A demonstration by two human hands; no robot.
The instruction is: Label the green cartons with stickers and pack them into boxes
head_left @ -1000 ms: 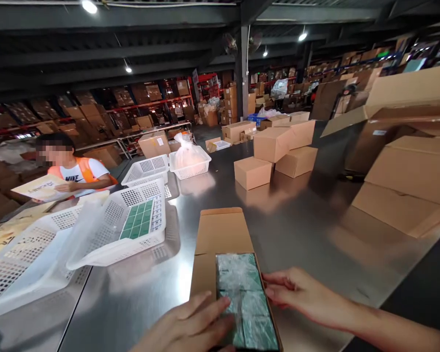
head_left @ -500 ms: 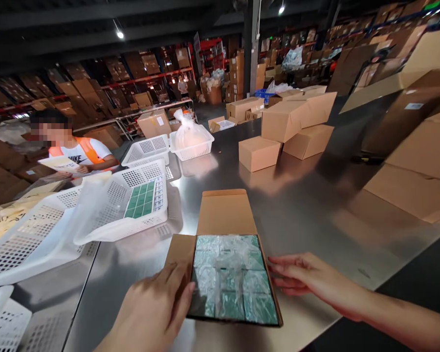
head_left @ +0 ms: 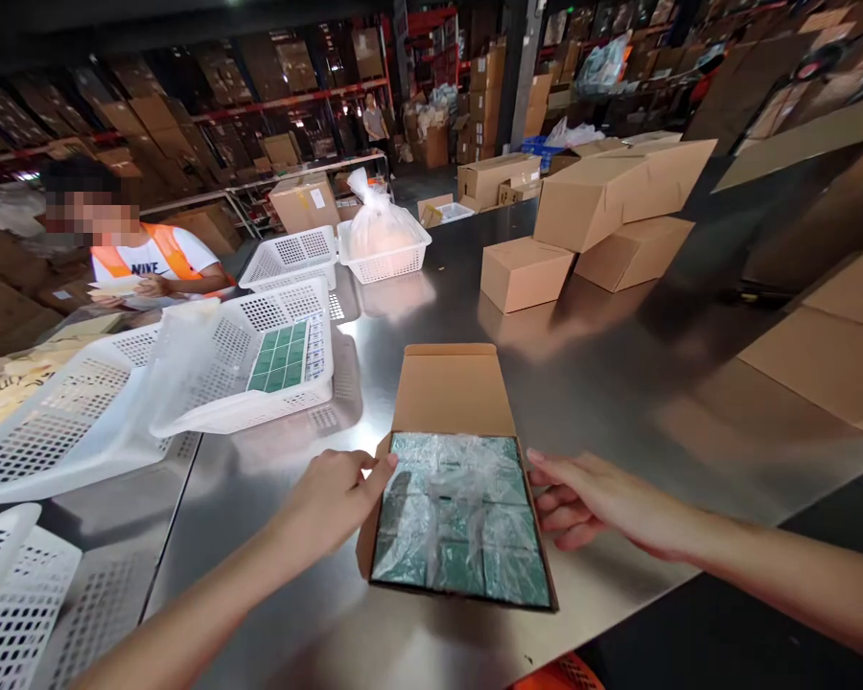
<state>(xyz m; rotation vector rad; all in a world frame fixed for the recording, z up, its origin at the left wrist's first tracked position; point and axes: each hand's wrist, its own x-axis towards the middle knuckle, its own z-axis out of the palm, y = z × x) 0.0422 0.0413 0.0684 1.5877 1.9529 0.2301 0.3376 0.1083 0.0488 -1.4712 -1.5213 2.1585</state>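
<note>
An open cardboard box (head_left: 447, 391) lies on the steel table (head_left: 604, 383) in front of me, its lid flap folded back. Inside it sits a plastic-wrapped pack of green items (head_left: 460, 517). My left hand (head_left: 335, 498) rests against the box's left side flap, fingertips at the pack's near-left corner. On the other side my right hand (head_left: 596, 498) lies with fingers apart, touching the box's right wall. Neither hand grips anything.
A white perforated basket (head_left: 259, 383) holding green items sits left of the box, with more white baskets (head_left: 14, 594) around it. Closed cardboard boxes (head_left: 590, 230) stand at the back right. A person in an orange vest (head_left: 140, 264) stands at the far left.
The view has tilted down and the box now appears farther from me. My left hand slid from on top of the pack to the box's left side. My right hand stays on the right wall.
</note>
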